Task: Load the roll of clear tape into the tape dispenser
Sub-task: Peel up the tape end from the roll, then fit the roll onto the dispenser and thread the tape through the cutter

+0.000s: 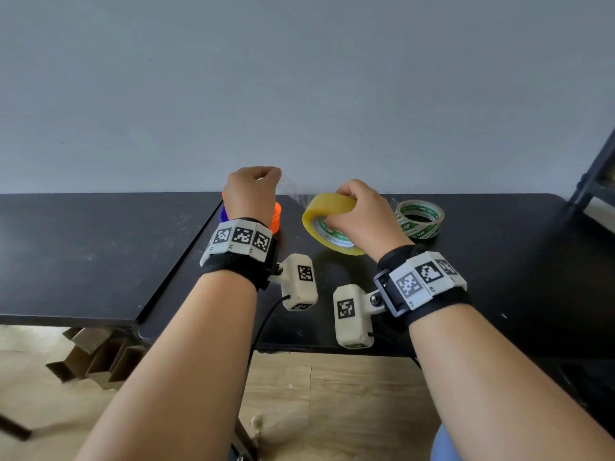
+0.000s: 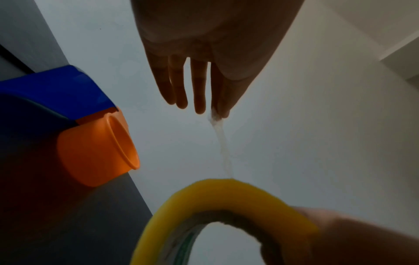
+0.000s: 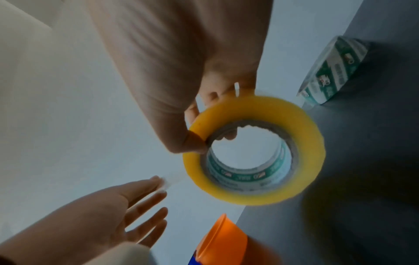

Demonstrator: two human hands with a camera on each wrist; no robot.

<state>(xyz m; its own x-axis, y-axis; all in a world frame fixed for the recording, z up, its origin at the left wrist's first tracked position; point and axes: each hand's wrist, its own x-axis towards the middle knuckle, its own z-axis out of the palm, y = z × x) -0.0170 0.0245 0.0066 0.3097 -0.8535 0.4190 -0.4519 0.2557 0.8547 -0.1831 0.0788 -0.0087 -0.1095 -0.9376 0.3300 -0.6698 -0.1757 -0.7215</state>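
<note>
right hand (image 1: 361, 216) grips tape roll (image 1: 327, 207); left hand (image 1: 252, 191) seemingly pinches its end.

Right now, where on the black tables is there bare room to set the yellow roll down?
Bare top lies right of the green-printed roll toward the shelf frame, and across the left table. It is crowded mid-table: the dispenser, the left hand, and the right hand gripping the yellow roll.

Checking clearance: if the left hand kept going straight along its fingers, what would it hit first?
Probably only the grey wall. The left hand pinches the tape strip; the dispenser sits off to one side. Depth is unclear.
</note>
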